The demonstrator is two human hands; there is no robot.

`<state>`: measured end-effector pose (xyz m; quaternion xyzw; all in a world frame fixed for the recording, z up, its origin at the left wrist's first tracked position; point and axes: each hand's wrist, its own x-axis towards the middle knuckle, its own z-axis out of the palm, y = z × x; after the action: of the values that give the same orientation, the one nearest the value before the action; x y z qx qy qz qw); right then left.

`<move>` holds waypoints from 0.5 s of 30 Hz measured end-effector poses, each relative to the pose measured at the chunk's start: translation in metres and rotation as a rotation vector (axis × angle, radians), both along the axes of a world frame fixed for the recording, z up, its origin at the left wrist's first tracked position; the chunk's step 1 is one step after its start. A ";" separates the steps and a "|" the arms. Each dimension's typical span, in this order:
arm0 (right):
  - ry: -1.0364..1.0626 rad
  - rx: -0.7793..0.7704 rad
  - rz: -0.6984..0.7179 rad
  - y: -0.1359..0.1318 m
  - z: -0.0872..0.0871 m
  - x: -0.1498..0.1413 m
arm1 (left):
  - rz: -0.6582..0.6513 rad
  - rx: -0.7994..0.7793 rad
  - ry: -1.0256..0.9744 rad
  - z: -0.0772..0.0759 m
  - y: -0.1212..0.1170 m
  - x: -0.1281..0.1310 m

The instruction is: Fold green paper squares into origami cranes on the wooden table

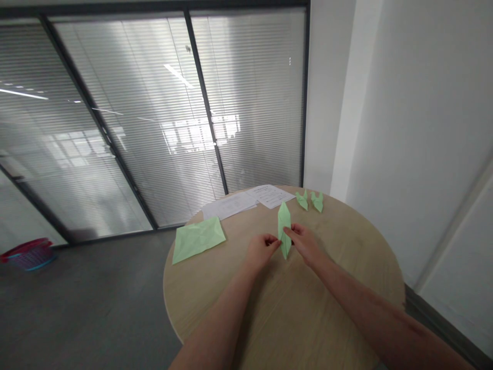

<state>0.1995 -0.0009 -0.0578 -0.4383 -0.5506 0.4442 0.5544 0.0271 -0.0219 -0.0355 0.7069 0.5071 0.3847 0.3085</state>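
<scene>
A long, narrow piece of folded green paper [284,218], pointed at both ends, is held up over the round table between my two hands. My left hand [264,250] pinches its lower left edge. On the other side, my right hand [303,240] grips it near the middle, the thumb lying across the front face and the fingers behind. Crease lines run along the paper. Two small folded green paper figures [302,200] [317,201] stand beyond my right hand, near the table's far edge.
A creased green paper sheet [198,239] lies on the round wooden table [208,288] at the left. Printed white sheets [271,196] lie at the back. Glass partitions with blinds [254,103] rise behind, and a red and blue basket [31,256] stands on the floor.
</scene>
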 end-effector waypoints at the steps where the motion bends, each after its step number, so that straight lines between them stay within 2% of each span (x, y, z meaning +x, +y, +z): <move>1: -0.004 0.002 -0.001 -0.001 0.001 0.000 | -0.002 0.000 0.002 0.000 0.000 0.000; 15: -0.034 -0.012 0.038 -0.005 0.003 -0.004 | -0.028 0.027 0.097 0.005 -0.002 0.000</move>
<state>0.1954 -0.0057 -0.0546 -0.4386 -0.5655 0.4505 0.5337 0.0272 -0.0241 -0.0305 0.7359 0.5062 0.3525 0.2792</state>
